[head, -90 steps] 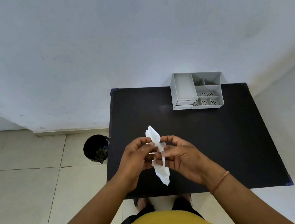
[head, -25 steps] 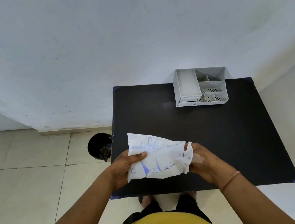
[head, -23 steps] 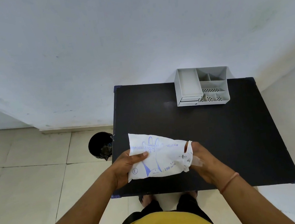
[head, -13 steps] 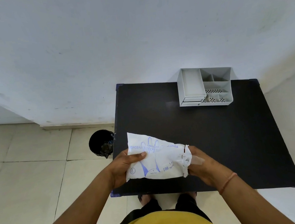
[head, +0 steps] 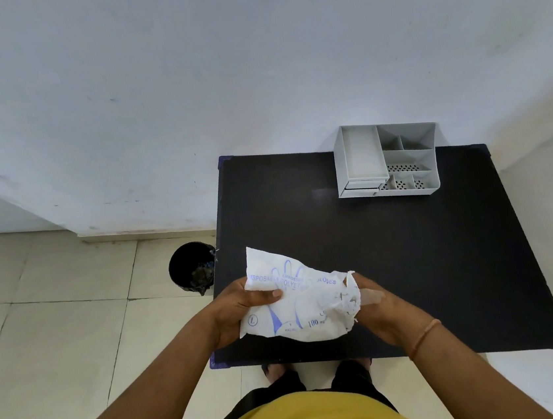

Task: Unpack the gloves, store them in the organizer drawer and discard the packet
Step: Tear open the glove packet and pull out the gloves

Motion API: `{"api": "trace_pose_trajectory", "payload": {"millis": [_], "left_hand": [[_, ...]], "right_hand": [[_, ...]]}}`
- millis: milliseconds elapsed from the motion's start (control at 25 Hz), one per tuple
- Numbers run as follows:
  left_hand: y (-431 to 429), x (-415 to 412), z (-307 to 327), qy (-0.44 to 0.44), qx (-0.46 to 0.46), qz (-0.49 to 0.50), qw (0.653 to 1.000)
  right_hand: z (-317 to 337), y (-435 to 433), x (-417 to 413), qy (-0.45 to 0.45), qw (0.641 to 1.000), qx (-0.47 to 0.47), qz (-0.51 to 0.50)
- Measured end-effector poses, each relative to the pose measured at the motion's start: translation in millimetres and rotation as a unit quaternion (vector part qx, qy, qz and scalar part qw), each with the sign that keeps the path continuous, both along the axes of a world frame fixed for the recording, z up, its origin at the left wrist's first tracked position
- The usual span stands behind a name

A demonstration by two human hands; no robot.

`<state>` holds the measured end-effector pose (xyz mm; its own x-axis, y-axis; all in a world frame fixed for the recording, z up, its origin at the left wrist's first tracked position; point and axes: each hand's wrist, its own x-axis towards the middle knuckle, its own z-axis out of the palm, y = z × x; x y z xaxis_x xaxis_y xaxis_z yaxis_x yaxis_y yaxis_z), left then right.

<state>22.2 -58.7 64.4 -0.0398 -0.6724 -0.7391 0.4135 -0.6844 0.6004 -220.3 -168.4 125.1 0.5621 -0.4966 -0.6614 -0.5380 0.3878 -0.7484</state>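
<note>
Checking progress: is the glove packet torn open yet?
Open: the packet has a ragged, torn right end, where the right hand pulls out a clear glove.

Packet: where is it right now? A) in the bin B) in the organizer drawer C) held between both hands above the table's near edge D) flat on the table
C: the white glove packet is held off the table, the left hand gripping its left end and the right hand at its torn right end.
</note>
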Motion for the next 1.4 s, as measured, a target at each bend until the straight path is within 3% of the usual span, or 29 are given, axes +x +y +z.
{"api": "trace_pose_trajectory", "payload": {"millis": [80,200,240,360,480,680,880,1120,1200,1320,1400], "left_hand": [[1.8,-0.1,-2.4,-0.004,0.006,-0.009,1.000],[1.8,-2.3,-0.6,0.016,0.001,0.005,1.000],[1.4,-2.9,1.0,0.015,0.002,0.005,1.000],[1.9,-4.0,2.2,0.005,0.006,0.007,1.000],[-1.1,-3.1,4.1,0.024,0.041,0.075,0.996],[1.9,-6.1,-17.7,-0.102,0.075,0.092,0.988],[3.9,-21.1,-31.8,-0.182,0.050,0.182,0.965],[10.6,-11.6,-53.0,-0.294,0.008,0.090,0.951],[7.7,-11.1,-50.5,-0.234,0.026,0.028,0.972],[4.0,-19.2,-41.8,0.015,0.085,0.010,0.996],[3.0,-21.1,-41.6,0.044,0.073,-0.002,0.996]], "right_hand": [[-3.9,4.6,-0.9,-0.016,0.999,0.020,-0.036],[-10.8,10.9,5.0,-0.086,0.966,0.138,-0.199],[-13.3,9.6,5.7,-0.103,0.966,0.138,-0.194],[-13.3,14.3,11.4,-0.079,0.980,0.110,-0.147],[-17.5,14.7,5.6,-0.065,0.979,0.070,-0.178],[-15.4,2.5,-5.2,0.017,0.977,-0.068,-0.201],[-11.9,-4.4,-16.7,0.056,0.968,-0.093,-0.225],[-5.0,-15.1,-48.2,0.042,0.950,-0.124,-0.283],[-6.9,-15.7,-51.5,0.021,0.944,-0.107,-0.311],[-13.9,-8.1,-47.6,0.004,0.949,-0.079,-0.305],[-21.0,-2.9,-43.2,0.021,0.952,-0.080,-0.296]]}}
